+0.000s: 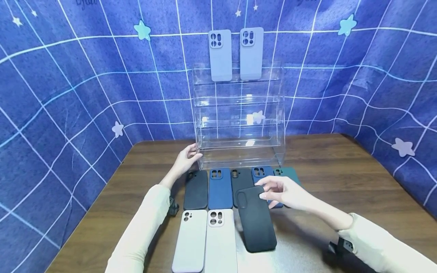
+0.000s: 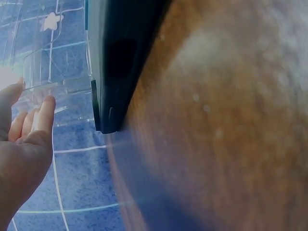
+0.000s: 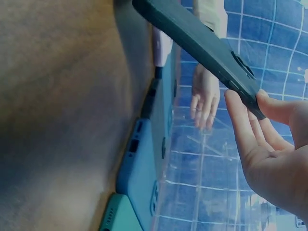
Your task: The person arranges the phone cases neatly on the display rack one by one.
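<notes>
My right hand [image 1: 288, 192] pinches 1 black case [image 1: 257, 223], tilted above the surface [image 1: 341, 163]; left hand [image 1: 182, 161], fingers loose, at 1 clear rack [image 1: 239, 143] with 2 lilac cases [image 1: 221, 62]; 5 darker cases [image 1: 220, 192], 2 whitish cases [image 1: 189, 242] below.

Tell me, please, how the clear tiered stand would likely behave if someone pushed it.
The clear stand is probably stiff: its thin panels look straight. Its open, thin-walled build suggests it may be light and slide on the table. A high push might unsettle it, since two pale cases stand on the top tier.
</notes>
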`<state>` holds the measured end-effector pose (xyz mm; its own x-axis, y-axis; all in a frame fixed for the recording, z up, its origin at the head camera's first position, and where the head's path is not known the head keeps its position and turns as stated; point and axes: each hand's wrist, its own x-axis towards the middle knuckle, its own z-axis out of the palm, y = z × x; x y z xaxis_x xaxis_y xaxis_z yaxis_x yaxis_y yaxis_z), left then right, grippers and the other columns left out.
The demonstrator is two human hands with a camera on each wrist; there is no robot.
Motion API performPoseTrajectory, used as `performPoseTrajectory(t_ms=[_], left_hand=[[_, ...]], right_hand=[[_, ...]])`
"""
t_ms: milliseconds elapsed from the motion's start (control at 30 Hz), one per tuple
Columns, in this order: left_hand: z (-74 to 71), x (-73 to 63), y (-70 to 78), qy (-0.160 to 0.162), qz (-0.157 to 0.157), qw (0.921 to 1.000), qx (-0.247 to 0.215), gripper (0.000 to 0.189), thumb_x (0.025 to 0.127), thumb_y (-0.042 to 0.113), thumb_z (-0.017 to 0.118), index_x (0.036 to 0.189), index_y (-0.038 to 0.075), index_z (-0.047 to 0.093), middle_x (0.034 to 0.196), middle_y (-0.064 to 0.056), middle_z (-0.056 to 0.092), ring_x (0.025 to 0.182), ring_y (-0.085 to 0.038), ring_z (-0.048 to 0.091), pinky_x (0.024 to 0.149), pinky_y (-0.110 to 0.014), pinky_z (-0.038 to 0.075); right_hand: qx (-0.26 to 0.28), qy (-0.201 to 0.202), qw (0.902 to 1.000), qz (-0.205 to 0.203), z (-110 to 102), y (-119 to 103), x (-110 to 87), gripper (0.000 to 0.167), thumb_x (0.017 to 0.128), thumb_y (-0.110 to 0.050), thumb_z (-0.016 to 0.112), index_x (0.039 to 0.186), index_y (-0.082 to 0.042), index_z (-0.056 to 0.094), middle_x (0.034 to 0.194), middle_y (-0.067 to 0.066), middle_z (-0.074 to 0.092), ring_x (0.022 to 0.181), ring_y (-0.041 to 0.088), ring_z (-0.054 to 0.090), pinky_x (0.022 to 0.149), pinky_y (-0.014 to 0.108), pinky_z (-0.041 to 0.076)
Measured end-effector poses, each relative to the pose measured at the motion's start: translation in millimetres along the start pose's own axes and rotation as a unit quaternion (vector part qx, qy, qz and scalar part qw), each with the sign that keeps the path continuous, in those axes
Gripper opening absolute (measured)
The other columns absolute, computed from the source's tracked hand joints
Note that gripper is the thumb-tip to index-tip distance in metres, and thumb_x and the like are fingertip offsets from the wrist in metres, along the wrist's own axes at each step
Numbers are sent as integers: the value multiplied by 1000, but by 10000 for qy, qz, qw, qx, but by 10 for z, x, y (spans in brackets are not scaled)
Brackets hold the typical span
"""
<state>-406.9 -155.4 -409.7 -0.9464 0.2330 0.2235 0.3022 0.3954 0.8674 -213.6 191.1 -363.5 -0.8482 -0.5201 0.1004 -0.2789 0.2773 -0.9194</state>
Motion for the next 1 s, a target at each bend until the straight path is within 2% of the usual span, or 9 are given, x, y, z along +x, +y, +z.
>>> performPoseTrajectory(t_ms=[233,533,767,900,1000], left_hand=[[8,-3,8,100,132,9998,-53,57,89,17,64,138,-3,40,131,-26,51,120,-37,53,105,-43,41],[20,11,3,290,51,9991,-307,56,85,17,69,133,-2,47,126,-24,56,116,-35,56,101,-42,44],[-34,41,55,382,141,9990,-191,61,84,23,71,136,4,46,127,-21,56,116,-33,56,100,-43,45],[-51,60,116,508,294,9978,-315,62,84,24,71,137,5,44,131,-21,54,119,-33,54,102,-44,43],[-56,76,147,532,429,9971,-339,61,85,23,70,136,2,44,134,-22,50,120,-35,53,103,-46,42]], right_hand=[[141,182,9997,10,-86,-75,30,39,88,-12,64,123,3,53,92,15,65,75,11,67,66,48,57],[-57,514,9987,-31,-213,-177,69,39,89,-12,64,124,1,53,93,16,67,72,16,69,67,41,58],[-130,842,9963,-111,-335,-281,140,39,89,-11,64,124,1,54,98,20,62,75,13,67,68,41,58],[-195,960,9949,-239,-411,-333,188,38,89,-9,63,124,1,54,101,21,57,79,10,66,68,44,58],[-350,1058,9935,-249,-465,-374,217,38,89,-9,63,125,0,54,102,19,57,75,12,67,67,41,58]])
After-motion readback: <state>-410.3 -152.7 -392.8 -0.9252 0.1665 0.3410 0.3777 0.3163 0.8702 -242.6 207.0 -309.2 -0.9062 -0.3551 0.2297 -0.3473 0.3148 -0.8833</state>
